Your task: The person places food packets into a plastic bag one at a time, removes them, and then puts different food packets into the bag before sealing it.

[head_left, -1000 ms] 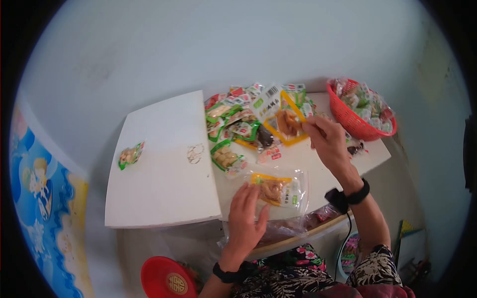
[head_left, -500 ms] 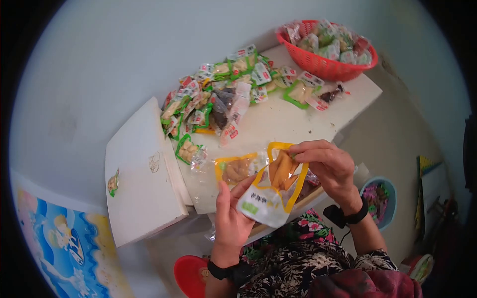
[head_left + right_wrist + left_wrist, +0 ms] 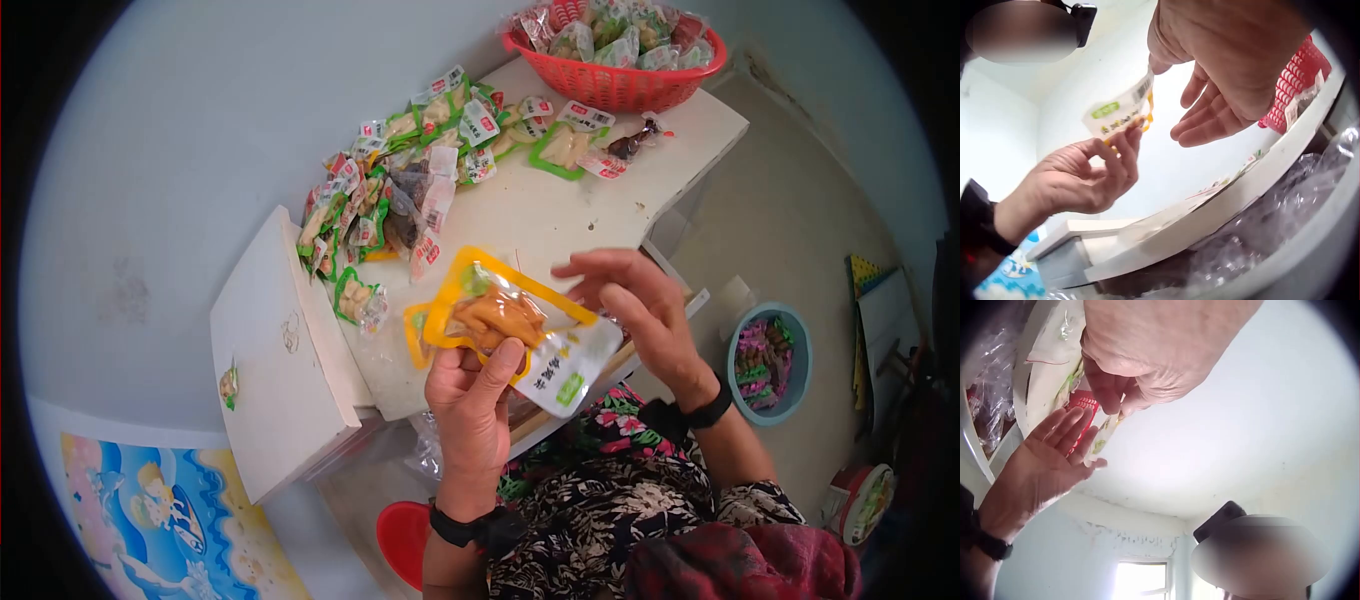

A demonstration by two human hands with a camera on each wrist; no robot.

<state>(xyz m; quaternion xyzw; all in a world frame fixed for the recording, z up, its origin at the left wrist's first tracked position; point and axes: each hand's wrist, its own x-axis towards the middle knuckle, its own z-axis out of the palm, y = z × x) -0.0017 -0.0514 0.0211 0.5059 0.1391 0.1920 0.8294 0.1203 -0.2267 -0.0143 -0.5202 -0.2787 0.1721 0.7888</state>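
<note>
The left hand [image 3: 472, 410] pinches a yellow-edged clear packet [image 3: 500, 318] between thumb and fingers, its white label end [image 3: 572, 372] pointing right. The right hand [image 3: 650, 325] is beside that label end with its fingers spread, holding nothing. From the right wrist view, the packet [image 3: 1117, 112] stands tilted in the left hand [image 3: 1075, 181], and the right hand [image 3: 1229, 69] hangs near its barcode end. A second yellow-edged packet [image 3: 416, 335] lies on the table, partly hidden behind the held one.
Many green-edged packets [image 3: 440, 120] are heaped at the table's back left. A red basket [image 3: 620, 88] of packets stands at the back. Blue basin [image 3: 797, 385] and red bowl [image 3: 400, 530] are on the floor. A raised white panel [image 3: 280, 400] is at left.
The head view has swung right. The packet, first held up in the right hand, came down between both hands and turned; the right hand has let go and the left hand grips it.
</note>
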